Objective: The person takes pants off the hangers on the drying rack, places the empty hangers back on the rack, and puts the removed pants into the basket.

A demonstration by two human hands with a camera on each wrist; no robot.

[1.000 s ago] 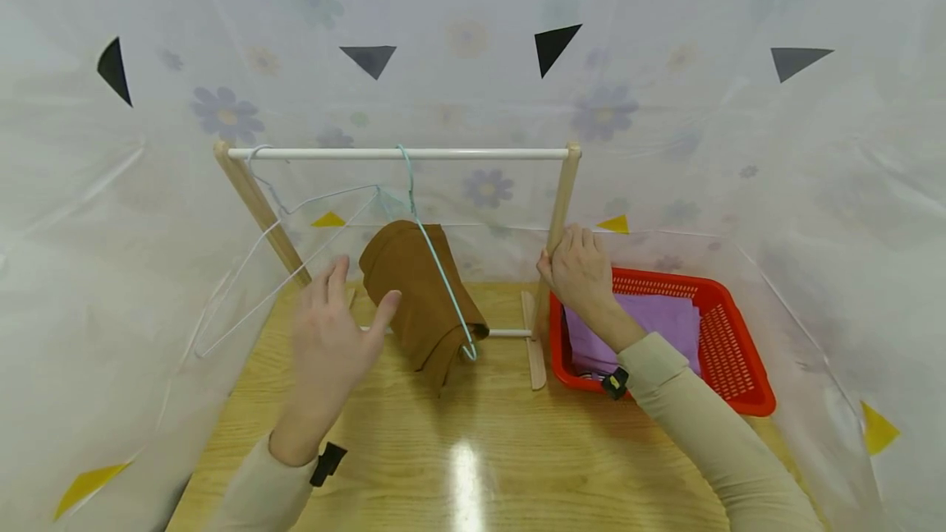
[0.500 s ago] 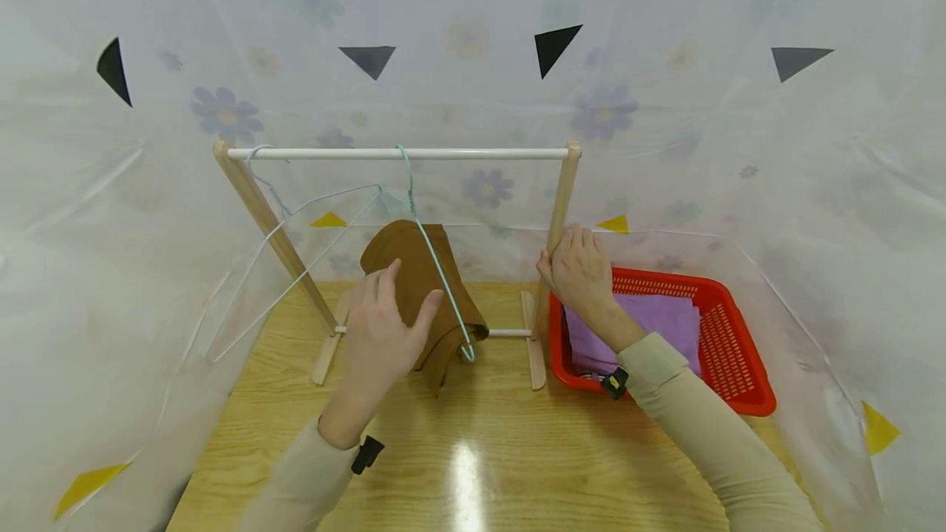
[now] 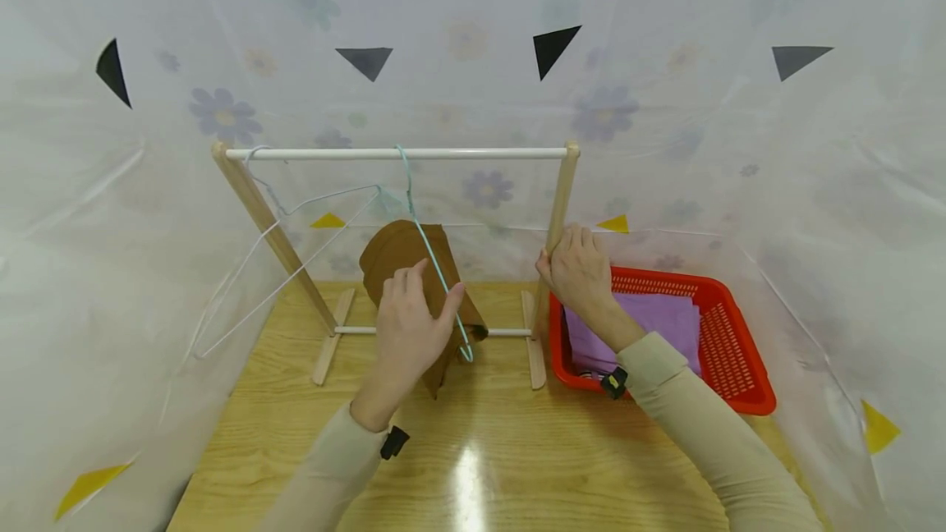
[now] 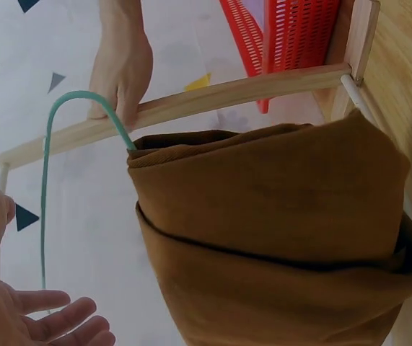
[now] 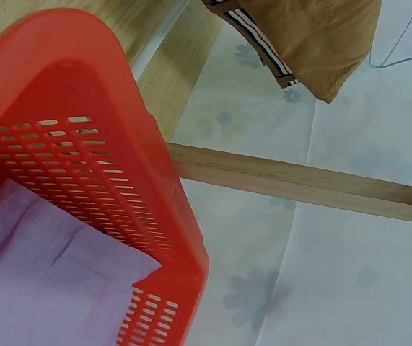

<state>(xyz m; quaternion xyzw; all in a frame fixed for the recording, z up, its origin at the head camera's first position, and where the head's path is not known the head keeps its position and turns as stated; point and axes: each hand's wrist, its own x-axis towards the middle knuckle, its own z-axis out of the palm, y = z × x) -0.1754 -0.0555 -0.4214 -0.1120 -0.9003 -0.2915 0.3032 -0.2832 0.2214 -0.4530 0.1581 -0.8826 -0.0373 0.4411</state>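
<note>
A folded brown garment hangs over a teal wire hanger on the white top bar of a small clothes rack. In the right wrist view the garment shows a striped band along one edge. My left hand is in front of the garment, thumb apart and fingers loosely bent. The left wrist view has that hand beside the hanger's rounded end, with nothing between fingers and thumb. My right hand grips the rack's right wooden post.
A pale wire hanger hangs bare at the rack's left end. Right of the rack, a red plastic basket contains folded purple cloth. Wooden feet support the rack on the wood-grain table. Flower-patterned sheeting surrounds it.
My left hand has moved right, from beside the pale hanger to in front of the brown garment. That pale hanger has swung a little. The right hand has stayed on the post.
</note>
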